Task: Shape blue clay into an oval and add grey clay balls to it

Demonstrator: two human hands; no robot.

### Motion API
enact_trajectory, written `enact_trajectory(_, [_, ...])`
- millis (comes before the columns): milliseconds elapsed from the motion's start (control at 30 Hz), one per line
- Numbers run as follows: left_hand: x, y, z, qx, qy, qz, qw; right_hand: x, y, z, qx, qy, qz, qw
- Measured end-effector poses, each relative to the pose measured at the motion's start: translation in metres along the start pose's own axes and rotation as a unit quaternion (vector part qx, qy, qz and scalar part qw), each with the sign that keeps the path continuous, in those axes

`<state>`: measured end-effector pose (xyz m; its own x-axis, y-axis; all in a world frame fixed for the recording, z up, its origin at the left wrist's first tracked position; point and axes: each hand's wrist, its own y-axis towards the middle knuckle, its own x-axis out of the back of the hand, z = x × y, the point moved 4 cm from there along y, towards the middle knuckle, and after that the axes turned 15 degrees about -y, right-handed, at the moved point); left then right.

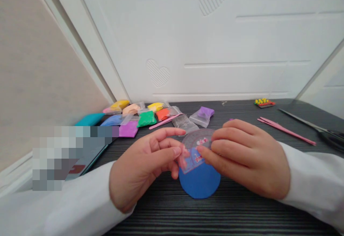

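A clear protractor (202,142) with a printed pink-and-red picture is held between my two hands, over the upper part of a flat round blue disc (200,184) on the table. My left hand (146,164) pinches its left edge between thumb and fingers, the index finger stretched out above. The fingers of my right hand (245,157) are closed together on the protractor's right side and cover part of it. What the disc is made of, I cannot tell for sure.
Small bags of coloured clay, among them green (146,119) and purple (206,112), lie at the back left with a pink tool (165,121). At right are pink tweezers (286,130), scissors (309,123) and a small yellow-and-red piece (264,102). A phone-like device (90,155) stands left.
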<state>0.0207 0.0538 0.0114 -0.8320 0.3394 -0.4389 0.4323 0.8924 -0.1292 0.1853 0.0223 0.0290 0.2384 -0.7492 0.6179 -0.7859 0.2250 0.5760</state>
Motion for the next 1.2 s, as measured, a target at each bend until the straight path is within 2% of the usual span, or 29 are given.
enact_trajectory(167, [0.01, 0.007, 0.0, -0.008, 0.057, -0.015, 0.998, -0.005, -0.015, -0.012, -0.007, -0.01, 0.018, 1.0])
enact_trajectory(367, [0.022, 0.015, 0.002, 0.012, 0.188, -0.01, 0.982, -0.015, -0.04, -0.015, -0.048, 0.052, 0.092, 0.993])
enact_trajectory(567, [0.022, 0.02, 0.004, -0.017, 0.297, -0.012, 0.955, -0.014, -0.038, -0.007, -0.076, 0.112, 0.102, 0.986])
enact_trajectory(667, [0.027, 0.02, 0.006, -0.003, 0.338, 0.002, 0.941, -0.015, -0.037, -0.008, -0.086, 0.137, 0.108, 0.981])
enact_trajectory(767, [0.029, 0.018, 0.003, -0.039, 0.441, 0.002, 0.897, -0.018, -0.038, -0.01, -0.09, 0.166, 0.12, 0.975])
enact_trajectory(833, [0.024, 0.013, -0.001, -0.115, 0.52, 0.006, 0.846, -0.018, -0.038, -0.011, -0.083, 0.169, 0.122, 0.975])
enact_trajectory(900, [0.015, 0.005, -0.001, -0.197, 0.572, 0.039, 0.795, -0.017, -0.037, -0.01, -0.069, 0.162, 0.119, 0.977])
enact_trajectory(967, [0.007, -0.004, 0.004, -0.247, 0.603, 0.084, 0.754, -0.016, -0.034, -0.008, -0.047, 0.147, 0.119, 0.981])
enact_trajectory(1033, [0.003, -0.01, 0.011, -0.25, 0.626, 0.114, 0.73, -0.016, -0.031, -0.006, -0.041, 0.133, 0.123, 0.983])
enact_trajectory(1200, [0.009, -0.013, 0.02, -0.233, 0.641, 0.163, 0.713, -0.019, -0.028, -0.001, -0.067, 0.139, 0.138, 0.978])
